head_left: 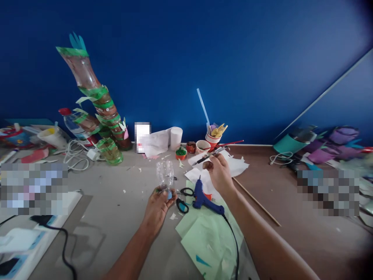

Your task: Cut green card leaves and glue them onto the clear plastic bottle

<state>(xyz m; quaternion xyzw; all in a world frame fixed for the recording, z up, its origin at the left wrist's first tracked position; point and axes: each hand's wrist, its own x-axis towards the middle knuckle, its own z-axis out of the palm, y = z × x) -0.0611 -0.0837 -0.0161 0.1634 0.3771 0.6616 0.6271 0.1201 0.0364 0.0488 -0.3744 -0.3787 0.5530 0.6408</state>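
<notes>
At the bench (pixel 116 214), a clear bottle (pixel 164 173) is clasped by the left hand (pixel 159 204), ideally without squeezing; a slim tool (pixel 203 158) is pinched by the right hand (pixel 218 169).

No wording, brand or number could be read. The label on the red-capped bottle (pixel 76 127) was too blurred to make out, and the white upright item (pixel 142 137) by the wall was pixelated over.

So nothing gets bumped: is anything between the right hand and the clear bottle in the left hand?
Nothing visible blocks the straight way from right hand to clear bottle; the blue glue gun and scissors are just nearer the camera.
</notes>
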